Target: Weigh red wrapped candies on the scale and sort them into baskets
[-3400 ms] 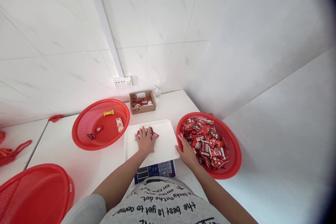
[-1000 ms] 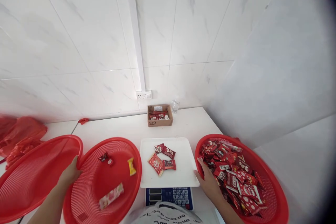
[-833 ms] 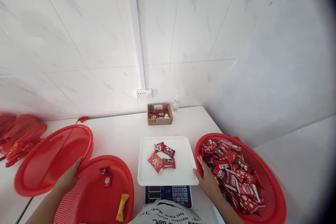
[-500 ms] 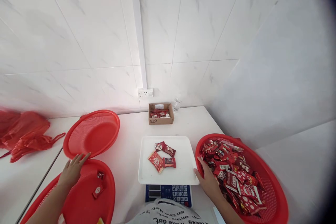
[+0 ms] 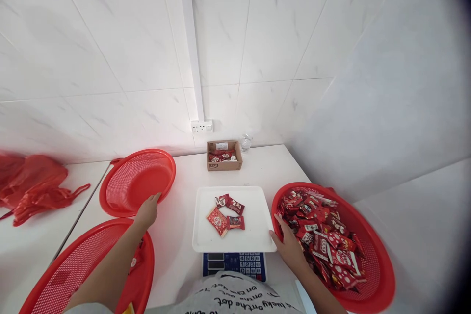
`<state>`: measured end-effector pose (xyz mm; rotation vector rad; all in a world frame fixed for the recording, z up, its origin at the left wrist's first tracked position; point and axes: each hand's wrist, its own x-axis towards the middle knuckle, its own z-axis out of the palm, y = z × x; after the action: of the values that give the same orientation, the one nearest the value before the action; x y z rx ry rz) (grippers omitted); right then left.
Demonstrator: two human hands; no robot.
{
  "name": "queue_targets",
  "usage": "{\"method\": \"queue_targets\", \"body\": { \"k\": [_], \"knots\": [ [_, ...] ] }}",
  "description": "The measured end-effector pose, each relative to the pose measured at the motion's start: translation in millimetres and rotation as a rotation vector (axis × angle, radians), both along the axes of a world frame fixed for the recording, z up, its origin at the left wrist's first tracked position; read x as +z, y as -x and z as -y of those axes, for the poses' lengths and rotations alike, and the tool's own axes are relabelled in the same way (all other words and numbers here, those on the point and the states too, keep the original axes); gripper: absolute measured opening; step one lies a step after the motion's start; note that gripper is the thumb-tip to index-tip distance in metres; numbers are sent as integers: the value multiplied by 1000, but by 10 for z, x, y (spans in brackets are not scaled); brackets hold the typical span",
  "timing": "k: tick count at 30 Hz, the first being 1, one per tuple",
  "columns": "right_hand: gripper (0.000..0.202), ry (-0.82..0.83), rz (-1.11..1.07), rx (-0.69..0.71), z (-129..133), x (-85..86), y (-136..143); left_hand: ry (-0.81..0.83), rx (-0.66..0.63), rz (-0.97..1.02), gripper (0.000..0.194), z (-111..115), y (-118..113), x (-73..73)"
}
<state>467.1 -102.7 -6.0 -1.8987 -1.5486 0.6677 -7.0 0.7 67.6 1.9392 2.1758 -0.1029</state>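
My left hand point(image 5: 147, 211) is closed on the near right rim of the far red basket point(image 5: 138, 181), its forearm crossing over the near red basket point(image 5: 84, 255). My right hand point(image 5: 289, 245) lies between the white tray point(image 5: 253, 216) and the full red basket point(image 5: 382, 260), fingers apart, touching the basket's left rim, thumb by the tray's right edge. Several red packets point(image 5: 218, 221) lie on the tray, which rests on a scale point(image 5: 234, 265). Many red wrapped packets point(image 5: 320, 245) fill the right basket. A few packets show in the near left basket, partly hidden by my arm.
A cardboard box point(image 5: 224, 164) of red packets stands near the wall, beside a clear plastic item point(image 5: 246, 143). Red plastic bags point(image 5: 40, 181) lie at the far left. A socket point(image 5: 202, 126) is on the wall.
My left hand has moved right from between the two left baskets and closed on the far basket's rim. That basket has shifted slightly right. My right hand stays by the tray and full basket.
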Motion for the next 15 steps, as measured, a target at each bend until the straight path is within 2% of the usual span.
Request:
{"method": "queue_targets", "body": {
  "k": [7, 11, 15],
  "knots": [
    [54, 29, -4, 2, 3, 37, 13, 67, -176, 144, 48, 60, -151, 72],
    [54, 30, -6, -4, 1, 36, 14, 77, -185, 129, 50, 138, -224, 65],
    [53, 11, 2, -9, 5, 33, 14, -72, -139, 5, 52, 324, -315, -7]
  ]
}}
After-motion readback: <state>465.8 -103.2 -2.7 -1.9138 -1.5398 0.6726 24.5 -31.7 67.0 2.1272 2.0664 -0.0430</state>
